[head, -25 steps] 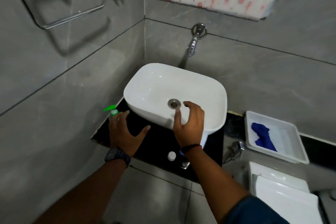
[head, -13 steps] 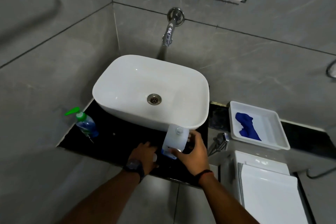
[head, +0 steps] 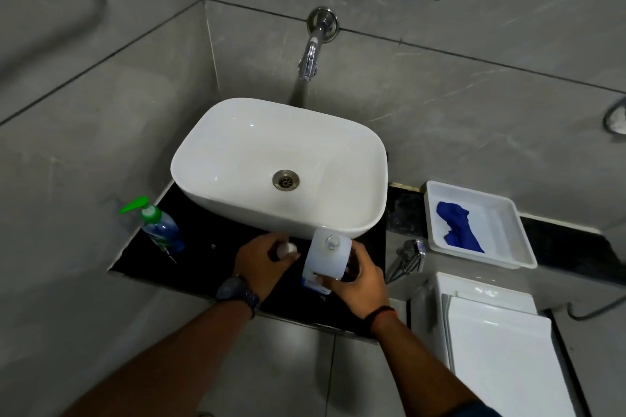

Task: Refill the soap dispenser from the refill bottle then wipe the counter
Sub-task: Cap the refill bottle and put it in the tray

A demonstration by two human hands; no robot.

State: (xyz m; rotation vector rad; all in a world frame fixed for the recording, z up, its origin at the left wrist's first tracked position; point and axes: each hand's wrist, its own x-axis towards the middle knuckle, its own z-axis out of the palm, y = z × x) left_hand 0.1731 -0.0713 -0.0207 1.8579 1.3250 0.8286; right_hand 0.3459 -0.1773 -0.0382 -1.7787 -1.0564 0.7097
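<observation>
A white refill bottle stands on the black counter in front of the sink. My right hand grips its lower right side. My left hand holds a small white cap just left of the bottle; the bottle's neck shows open at the top. The soap dispenser, a clear bottle of blue liquid with a green pump, stands at the counter's left end, apart from both hands. A blue cloth lies in a white tray on the right.
A white basin fills most of the counter, with a chrome wall tap above it. A chrome valve sits right of the counter. A white toilet tank lid lies at lower right. Grey tiled walls close in left and behind.
My hands came down from the basin and dispenser to the counter's front. The right hand took the refill bottle, and the left hand closed on the small white cap beside it.
</observation>
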